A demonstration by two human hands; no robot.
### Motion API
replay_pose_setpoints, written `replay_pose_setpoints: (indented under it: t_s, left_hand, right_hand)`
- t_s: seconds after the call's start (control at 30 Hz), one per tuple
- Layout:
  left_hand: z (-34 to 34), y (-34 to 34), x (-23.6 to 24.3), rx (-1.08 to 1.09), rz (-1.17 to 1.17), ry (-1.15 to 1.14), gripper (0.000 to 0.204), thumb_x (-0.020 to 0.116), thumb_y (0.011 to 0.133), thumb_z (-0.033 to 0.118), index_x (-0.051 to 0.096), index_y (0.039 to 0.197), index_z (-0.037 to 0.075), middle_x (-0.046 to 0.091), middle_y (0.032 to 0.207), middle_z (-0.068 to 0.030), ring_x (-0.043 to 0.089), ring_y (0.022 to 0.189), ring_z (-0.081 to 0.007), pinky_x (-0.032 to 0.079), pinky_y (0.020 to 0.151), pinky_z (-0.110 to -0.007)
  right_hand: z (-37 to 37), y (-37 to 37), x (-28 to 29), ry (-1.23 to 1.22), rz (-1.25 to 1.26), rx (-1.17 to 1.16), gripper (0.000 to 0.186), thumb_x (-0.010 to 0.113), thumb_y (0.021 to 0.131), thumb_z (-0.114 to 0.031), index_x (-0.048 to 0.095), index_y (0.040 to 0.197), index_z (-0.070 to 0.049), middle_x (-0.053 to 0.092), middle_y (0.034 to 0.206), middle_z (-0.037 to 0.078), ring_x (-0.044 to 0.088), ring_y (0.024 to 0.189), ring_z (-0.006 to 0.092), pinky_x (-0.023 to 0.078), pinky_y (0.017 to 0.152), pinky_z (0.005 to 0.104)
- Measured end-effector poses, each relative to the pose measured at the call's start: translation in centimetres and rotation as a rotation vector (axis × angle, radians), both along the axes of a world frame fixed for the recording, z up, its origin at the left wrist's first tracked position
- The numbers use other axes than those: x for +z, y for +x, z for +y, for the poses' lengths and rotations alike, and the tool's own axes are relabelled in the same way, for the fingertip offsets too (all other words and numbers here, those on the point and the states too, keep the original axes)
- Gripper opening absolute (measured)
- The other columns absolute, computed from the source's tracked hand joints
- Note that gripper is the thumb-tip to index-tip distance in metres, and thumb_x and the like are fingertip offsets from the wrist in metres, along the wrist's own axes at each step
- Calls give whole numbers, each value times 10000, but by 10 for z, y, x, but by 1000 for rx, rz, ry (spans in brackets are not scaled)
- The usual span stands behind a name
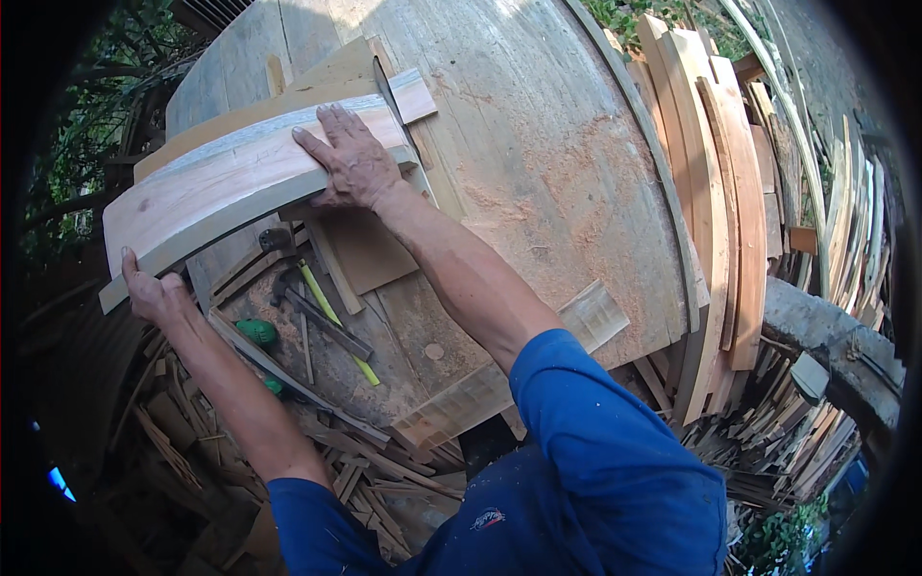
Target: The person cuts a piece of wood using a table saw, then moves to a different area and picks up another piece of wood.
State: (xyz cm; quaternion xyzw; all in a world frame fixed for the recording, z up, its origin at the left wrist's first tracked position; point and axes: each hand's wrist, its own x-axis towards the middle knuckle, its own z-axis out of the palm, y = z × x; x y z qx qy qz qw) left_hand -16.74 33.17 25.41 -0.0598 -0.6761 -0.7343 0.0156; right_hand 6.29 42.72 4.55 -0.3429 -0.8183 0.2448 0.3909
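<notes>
A thick, curved wooden board (230, 168) with a pale pinkish face spans the upper left of the worktable. My left hand (158, 291) grips its near left corner, the index finger pointing up along the end. At the board's right end my right hand (353, 161) holds the near edge, several fingers laid over the top face; what is under the board there is hidden. Behind it lies a brown flat panel (338, 69), partly covered by the board. A small wood block (413, 95) sits just past the board's right end.
On the table (538, 115), strewn with sawdust, lie a hammer (279, 238), a dark-headed tool (322, 317), a yellow strip (331, 312) and a green object (256, 331). Curved planks (706, 192) lean against the right edge. Scrap wood (187, 422) is heaped below.
</notes>
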Motion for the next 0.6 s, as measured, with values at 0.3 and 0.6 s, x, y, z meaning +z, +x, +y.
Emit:
replay_pose_setpoints:
  t_s: [0.3, 0.6]
  left_hand:
    - [-2, -23, -5, -47, 7, 53, 444, 789, 797, 115, 611, 1111, -144, 653, 1110, -186, 666, 879, -301, 602, 752, -457]
    - [3, -22, 0, -2, 21, 25, 465, 781, 801, 116, 591, 1127, -156, 649, 1109, -192, 665, 882, -305, 602, 750, -471]
  right_hand:
    - [0, 1, 5, -26, 75, 13, 942, 842, 614, -487, 464, 1421, -183, 368, 1489, 288, 319, 1411, 444, 226, 1203, 481]
    - [5, -5, 2, -1, 5, -9, 987, 799, 638, -598, 422, 1470, -222, 357, 1504, 263, 318, 1415, 428, 232, 1201, 468]
